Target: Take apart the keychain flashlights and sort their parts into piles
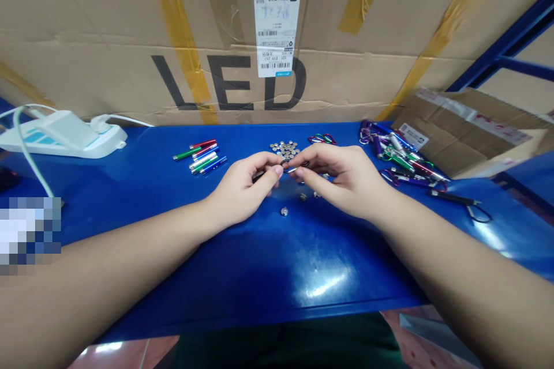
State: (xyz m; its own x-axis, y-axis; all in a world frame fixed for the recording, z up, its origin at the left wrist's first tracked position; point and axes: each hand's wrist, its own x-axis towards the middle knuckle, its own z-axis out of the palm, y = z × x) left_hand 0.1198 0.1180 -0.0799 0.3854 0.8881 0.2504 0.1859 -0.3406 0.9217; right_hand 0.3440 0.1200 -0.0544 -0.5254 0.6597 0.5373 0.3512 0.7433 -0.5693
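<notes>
My left hand (249,184) is closed, its thumb and fingers pinching a slim black piece (258,175) that looks like a small black flashlight, mostly hidden in the grip. Fingertip to fingertip with it, my right hand (341,176) pinches a small black carabiner (285,162) with a silvery part; the exact join is covered by fingers. Below the hands lie a few small silver end caps, one of them the cap (284,211) in front. Just behind the fingertips sits a cluster of button cells (285,147). Loose coloured carabiners (322,138) lie beside them.
Several coloured flashlight tubes (202,155) lie at left on the blue table (259,277). A pile of flashlights with carabiners (402,155) lies at right by an open cardboard box (471,132). A power strip (64,138) stands far left. A large carton (121,40) walls off the back.
</notes>
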